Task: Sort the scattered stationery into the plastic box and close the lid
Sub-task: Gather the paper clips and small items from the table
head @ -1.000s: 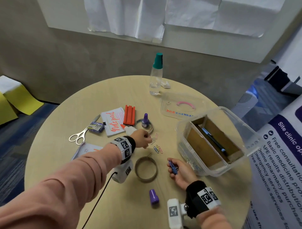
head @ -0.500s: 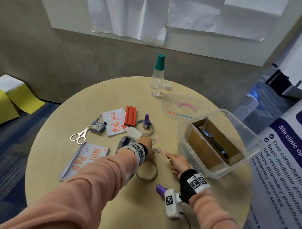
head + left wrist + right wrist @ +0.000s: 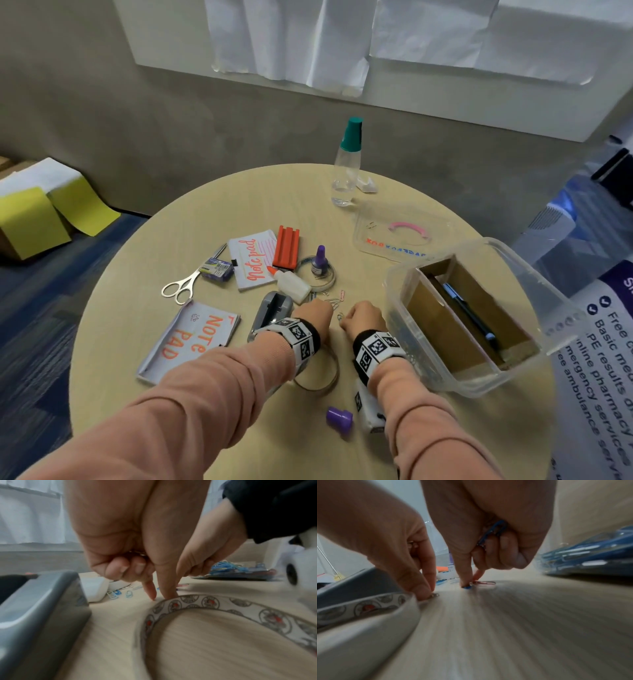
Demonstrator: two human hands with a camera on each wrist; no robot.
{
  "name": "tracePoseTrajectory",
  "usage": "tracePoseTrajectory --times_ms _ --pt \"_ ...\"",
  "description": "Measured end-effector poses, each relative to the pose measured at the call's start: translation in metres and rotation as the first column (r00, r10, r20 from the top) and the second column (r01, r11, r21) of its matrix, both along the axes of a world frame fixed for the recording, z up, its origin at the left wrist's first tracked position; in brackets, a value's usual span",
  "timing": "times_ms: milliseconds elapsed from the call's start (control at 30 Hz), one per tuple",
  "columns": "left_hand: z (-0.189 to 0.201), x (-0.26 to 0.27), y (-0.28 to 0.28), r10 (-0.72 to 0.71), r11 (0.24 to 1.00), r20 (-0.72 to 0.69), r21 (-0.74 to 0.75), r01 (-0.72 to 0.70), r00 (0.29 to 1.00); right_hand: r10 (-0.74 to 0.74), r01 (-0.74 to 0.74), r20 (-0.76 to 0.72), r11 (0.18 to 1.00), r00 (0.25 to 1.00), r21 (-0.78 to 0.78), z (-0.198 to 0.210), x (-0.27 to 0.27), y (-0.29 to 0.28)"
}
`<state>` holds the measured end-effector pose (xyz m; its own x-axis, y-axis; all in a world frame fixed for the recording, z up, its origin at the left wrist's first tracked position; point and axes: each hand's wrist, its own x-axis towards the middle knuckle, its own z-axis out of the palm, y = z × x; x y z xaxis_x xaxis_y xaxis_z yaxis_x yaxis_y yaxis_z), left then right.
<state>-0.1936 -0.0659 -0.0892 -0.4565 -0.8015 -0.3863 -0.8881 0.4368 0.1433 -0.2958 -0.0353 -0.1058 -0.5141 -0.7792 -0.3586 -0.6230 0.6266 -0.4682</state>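
From the head view, both hands were down on the round pale wooden table (image 3: 212, 219) among the small coloured wire paper clips (image 3: 337, 305). The left hand (image 3: 313, 313) and right hand (image 3: 364, 317) sat knuckle to knuckle, nearly touching. Just right of the right hand stood the clear plastic box with cardboard dividers (image 3: 411, 356), open, a dark pen (image 3: 467, 313) lying in one compartment. Its transparent lid with pink handle (image 3: 404, 233) lay flat beyond the hands. Left of the left hand was a grey stapler (image 3: 272, 310); behind its wrist, a patterned roll of tape (image 3: 325, 382).

From the left wrist, the left hand (image 3: 130, 536) had its outer fingers curled over metal clips tucked in the palm, while forefinger and thumb reached down to the table at the tape roll's (image 3: 214, 605) edge. Blue clips (image 3: 120, 593) lay just beyond the fingertips.

From the right wrist, the right hand (image 3: 488, 527) kept a blue clip (image 3: 491, 532) trapped under curled fingers, and its forefinger pressed another blue clip (image 3: 467, 587) onto the table. The left hand's (image 3: 376, 534) fingertips pinched a silver clip (image 3: 434, 595) beside the tape.
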Motion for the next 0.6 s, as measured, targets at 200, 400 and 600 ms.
tracePoseTrajectory --times_ms 200,400,600 --pt "-0.001 0.001 -0.004 -0.009 1.0 -0.014 0.028 0.009 1.0 0.183 -0.167 -0.091 0.974 0.979 0.154 -0.003 0.003 0.004" --pt "0.0 0.002 -0.003 -0.162 0.987 0.105 0.037 0.159 0.981 0.337 -0.293 -0.183 0.928 0.924 0.228 -0.009 0.011 0.022" --pt "0.023 0.009 -0.002 0.113 0.981 -0.187 0.177 -0.079 0.976 0.186 -0.189 0.125 0.982 0.975 0.013 0.014 0.003 0.039"
